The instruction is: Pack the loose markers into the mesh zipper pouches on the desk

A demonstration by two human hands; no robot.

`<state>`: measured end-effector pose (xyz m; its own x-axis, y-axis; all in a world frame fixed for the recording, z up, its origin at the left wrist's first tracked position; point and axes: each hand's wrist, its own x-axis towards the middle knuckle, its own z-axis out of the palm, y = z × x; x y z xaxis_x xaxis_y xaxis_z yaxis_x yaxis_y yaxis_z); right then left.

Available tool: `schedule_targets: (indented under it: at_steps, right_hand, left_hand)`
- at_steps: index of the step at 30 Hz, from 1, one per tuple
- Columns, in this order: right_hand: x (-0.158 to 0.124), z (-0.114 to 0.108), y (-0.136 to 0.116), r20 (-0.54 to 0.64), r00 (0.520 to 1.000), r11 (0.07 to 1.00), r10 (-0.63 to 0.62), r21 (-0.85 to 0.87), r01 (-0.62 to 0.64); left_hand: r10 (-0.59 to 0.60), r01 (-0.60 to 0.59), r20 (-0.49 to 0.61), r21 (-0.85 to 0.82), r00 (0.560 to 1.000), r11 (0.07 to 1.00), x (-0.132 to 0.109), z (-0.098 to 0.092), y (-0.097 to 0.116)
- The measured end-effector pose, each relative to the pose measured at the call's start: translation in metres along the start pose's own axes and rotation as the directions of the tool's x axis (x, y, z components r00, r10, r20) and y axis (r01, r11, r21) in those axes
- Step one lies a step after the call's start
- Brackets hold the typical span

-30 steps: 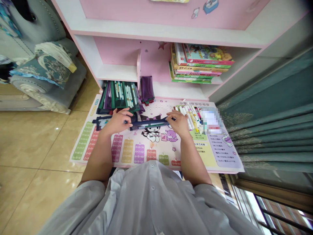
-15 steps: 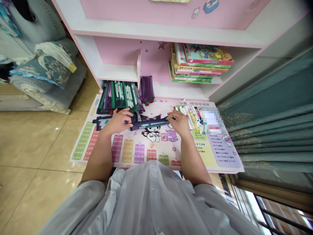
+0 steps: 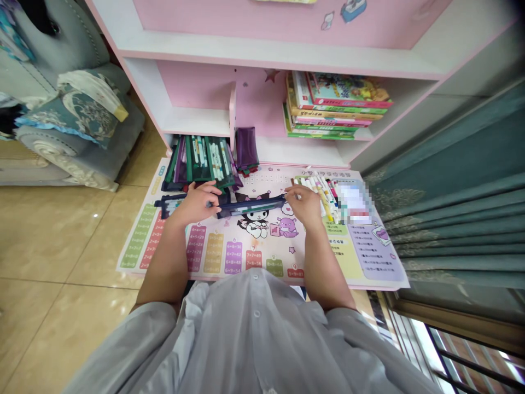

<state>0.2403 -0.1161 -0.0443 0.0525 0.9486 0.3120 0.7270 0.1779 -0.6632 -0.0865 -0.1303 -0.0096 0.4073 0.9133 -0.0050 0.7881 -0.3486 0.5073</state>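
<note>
1. Here's the left hand, thumb and forefinger pinching the left end of a dark navy pouch, the other fingers fanned out loosely above.
2. Over to the right hand: thumb and fingertips pressed together at the pouch's right end, nipping its upper edge; whether that's a zip pull is too small to tell.
3. And there's the pouch itself, stretched long and narrow between the two hands, over the cartoon figures printed on the mat, pens showing through its side.
4. Just beyond the left wrist, a second navy pouch lies flat, partly covered by that hand.
5. Right behind it, a spread of green and purple pouches, pens visible inside, and next to them a purple pouch on top of a small stack.
6. On the right flank, close by the right hand, loose markers lie in a bunch, a blurred pale rectangle just beside them.
7. Up at the back, books sit piled in the pink-and-white shelf unit.
8. Farthest out: a grey sofa to the left, a teal curtain to the right.
</note>
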Motion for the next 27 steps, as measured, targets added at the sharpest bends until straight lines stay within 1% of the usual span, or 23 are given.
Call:
schedule_targets:
  at_steps: [3,5,14,18,24,27]
  right_hand:
    - [0.0005,-0.0026,-0.0024,-0.002,0.998,0.998,0.063,0.03,-0.062]
    - [0.0008,-0.0041,-0.0039,-0.005,0.997,0.996,0.079,0.037,-0.079]
    - [0.0011,-0.0052,-0.0066,-0.007,0.995,0.994,0.102,0.045,-0.101]
    - [0.0019,-0.0063,-0.0054,-0.026,0.993,0.992,0.119,0.049,-0.118]
    - [0.0028,-0.006,-0.003,-0.03,0.994,0.994,0.102,0.033,-0.101]
    - [0.0029,-0.0052,-0.0021,-0.036,0.992,0.993,0.118,0.032,-0.117]
  left_hand:
    - [0.001,-0.001,-0.005,-0.001,1.0,1.0,0.0,-0.0002,-0.0007]
    - [0.002,-0.002,-0.009,-0.001,1.0,1.0,-0.0001,0.0,-0.0014]
    - [0.007,-0.007,0.002,0.016,1.0,1.0,-0.0005,-0.001,-0.0012]
    - [0.001,-0.001,0.001,0.024,1.0,1.0,-0.0005,-0.0017,-0.0012]
    - [-0.002,0.002,-0.002,0.03,1.0,1.0,-0.0007,-0.0023,-0.0011]
    - [0.003,-0.003,0.004,0.027,1.0,1.0,-0.0007,-0.0024,-0.0025]
